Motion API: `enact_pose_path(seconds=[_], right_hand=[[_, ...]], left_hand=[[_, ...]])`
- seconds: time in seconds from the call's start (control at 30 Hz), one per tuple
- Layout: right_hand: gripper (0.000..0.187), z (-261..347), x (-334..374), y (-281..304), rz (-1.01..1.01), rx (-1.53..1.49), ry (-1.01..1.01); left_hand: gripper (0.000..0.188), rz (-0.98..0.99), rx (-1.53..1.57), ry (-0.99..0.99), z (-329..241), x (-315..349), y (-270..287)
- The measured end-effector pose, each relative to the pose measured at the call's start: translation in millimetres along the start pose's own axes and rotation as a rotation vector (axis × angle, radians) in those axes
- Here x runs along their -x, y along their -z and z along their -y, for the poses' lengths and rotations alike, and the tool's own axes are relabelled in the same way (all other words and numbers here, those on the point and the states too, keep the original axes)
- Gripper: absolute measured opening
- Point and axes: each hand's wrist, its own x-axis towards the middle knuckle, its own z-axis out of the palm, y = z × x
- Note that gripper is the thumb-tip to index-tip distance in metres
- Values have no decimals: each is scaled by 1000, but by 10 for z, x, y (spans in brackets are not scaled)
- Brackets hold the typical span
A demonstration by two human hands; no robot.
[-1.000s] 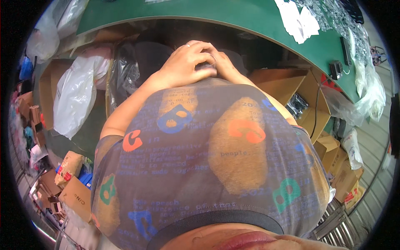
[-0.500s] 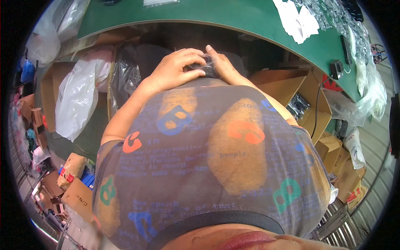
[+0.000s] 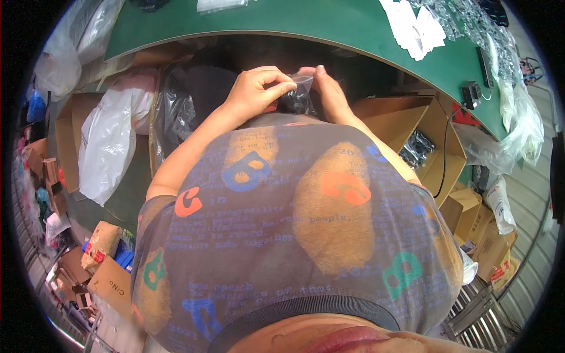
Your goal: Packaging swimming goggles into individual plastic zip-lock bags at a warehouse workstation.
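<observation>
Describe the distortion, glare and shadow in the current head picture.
Head view: fisheye darkens the corners to black; the green table's near edge appears curved; highlights streak the clear bag; left hand and right hand look bright against deep under-table shadow.

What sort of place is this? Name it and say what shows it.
Probably a packing workshop: crinkled clear plastic lies on the green worktable, dark plastic-wrapped items sit in an open cardboard box, and a small clear bag is in hand.
</observation>
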Motion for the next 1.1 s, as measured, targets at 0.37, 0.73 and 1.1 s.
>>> enact_pose_path(seconds=[0.37, 0.73, 1.1], right_hand=[[17, 346, 92, 148, 1, 611, 474], [12, 155, -37, 170, -48, 455, 388], [14, 106, -7, 207, 7, 75, 270]], left_hand=[[14, -25, -139, -81, 40, -132, -2], [27, -26, -79, 2, 116, -158, -76], [80, -45, 261, 33, 324, -196, -154]])
